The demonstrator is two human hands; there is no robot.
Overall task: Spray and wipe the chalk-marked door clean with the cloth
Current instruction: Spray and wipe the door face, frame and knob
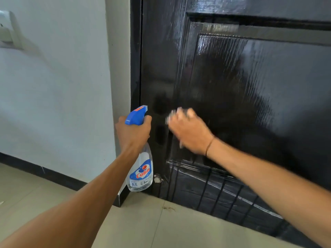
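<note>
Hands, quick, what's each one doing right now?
Left hand: grips the Colin spray bottle.
Right hand: blurred against the black door; cloth grip cannot be told.

Pale wall (53, 86), black skirting (41, 171), beige tiled floor (143, 221), soft daylight

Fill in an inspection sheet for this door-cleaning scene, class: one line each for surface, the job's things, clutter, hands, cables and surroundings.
Surface: black door glossy, looks wet and streaked; no chalk marks plainly visible.
Job's things: spray bottle with blue trigger head, held upright near the door's edge; cloth barely shows, blurred, at the right fingers.
Clutter: small debris on the floor by the door.
Hands: left hand grips the bottle's neck; right hand blurred, against the door.
Cables: nothing seen.
Surroundings: pale wall, dark skirting, tiled floor.
</note>
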